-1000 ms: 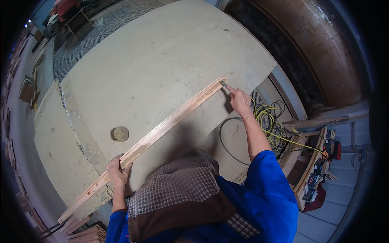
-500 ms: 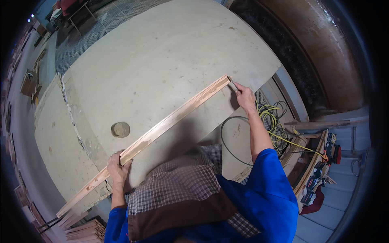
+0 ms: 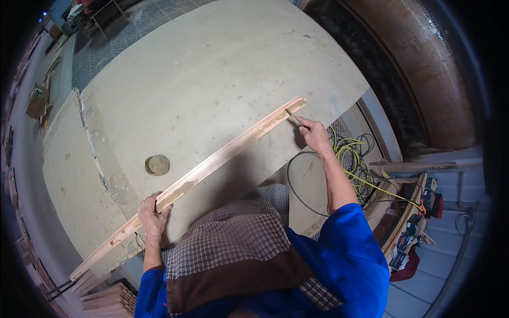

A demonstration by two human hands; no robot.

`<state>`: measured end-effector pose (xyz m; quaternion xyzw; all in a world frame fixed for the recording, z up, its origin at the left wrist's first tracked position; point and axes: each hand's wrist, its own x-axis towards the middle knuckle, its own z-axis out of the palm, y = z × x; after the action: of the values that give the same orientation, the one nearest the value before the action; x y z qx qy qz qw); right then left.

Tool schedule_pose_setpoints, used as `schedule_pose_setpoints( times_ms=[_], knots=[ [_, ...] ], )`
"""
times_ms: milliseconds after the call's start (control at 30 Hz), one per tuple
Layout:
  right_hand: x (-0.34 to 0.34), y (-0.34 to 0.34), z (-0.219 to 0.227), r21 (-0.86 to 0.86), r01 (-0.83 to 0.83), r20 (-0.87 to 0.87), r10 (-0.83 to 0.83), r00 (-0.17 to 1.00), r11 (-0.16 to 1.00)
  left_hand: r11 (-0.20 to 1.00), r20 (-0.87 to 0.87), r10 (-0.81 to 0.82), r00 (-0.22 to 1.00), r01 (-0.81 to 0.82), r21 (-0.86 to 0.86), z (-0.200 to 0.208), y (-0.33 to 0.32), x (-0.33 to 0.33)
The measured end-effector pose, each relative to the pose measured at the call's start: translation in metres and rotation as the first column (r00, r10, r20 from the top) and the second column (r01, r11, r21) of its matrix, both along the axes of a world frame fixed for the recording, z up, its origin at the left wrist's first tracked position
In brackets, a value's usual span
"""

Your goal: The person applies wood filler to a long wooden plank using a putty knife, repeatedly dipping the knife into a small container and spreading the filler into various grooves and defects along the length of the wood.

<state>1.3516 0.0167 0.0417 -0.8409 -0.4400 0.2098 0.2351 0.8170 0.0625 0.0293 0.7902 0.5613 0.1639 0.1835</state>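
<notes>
A long, pale wooden strip (image 3: 212,164) with a grooved edge and tan, putty-like patches lies diagonally across the table, its lower left end jutting past the edge. Around its lower part my left hand (image 3: 152,216) is closed, thumb on the near side. My right hand (image 3: 315,135) grips a slim, dark-bladed putty knife (image 3: 294,115). The blade's tip touches the strip just short of its far right end. Left of the strip sits a round, tan, putty-like mass (image 3: 157,165); I cannot tell if it is in a dish.
The broad beige tabletop (image 3: 222,69) has a cracked seam on its left. Yellow and dark cables (image 3: 352,164) lie coiled beyond its right edge. A wooden shelf with power tools (image 3: 411,233) stands at right. Stacked wood pieces (image 3: 111,301) are at lower left.
My right hand has drawn the putty knife a little down and left, from the strip's far tip to a spot along its face. My left hand keeps its hold.
</notes>
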Motion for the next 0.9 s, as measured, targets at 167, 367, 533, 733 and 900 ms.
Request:
schedule_pose_setpoints(
  times_ms=[167,367,533,733,900],
  knots=[
    [0.025,0.002,-0.001,0.087,0.22,-0.359,-0.175,0.917,0.972,1.0,-0.019,0.0,1.0,0.001,0.017,-0.005,0.0,-0.003],
    [0.03,0.011,0.004,-0.065,0.133,0.067,-0.129,0.989,0.989,1.0,0.03,0.008,1.0,-0.008,0.0,0.003,0.001,0.002],
    [-0.007,0.003,0.002,-0.05,-0.009,0.061,0.012,0.998,0.999,1.0,0.01,-0.001,1.0,0.001,-0.014,0.004,0.001,0.001],
    [-0.083,-0.01,0.005,0.027,-0.238,0.11,0.233,0.966,0.971,1.0,0.014,0.017,1.0,-0.017,-0.003,0.001,-0.001,-0.001],
    [-0.162,-0.012,0.03,-0.099,-0.474,-0.006,0.476,0.879,0.875,1.0,0.009,0.023,1.0,-0.023,-0.002,0.002,-0.003,-0.002]
  ],
)
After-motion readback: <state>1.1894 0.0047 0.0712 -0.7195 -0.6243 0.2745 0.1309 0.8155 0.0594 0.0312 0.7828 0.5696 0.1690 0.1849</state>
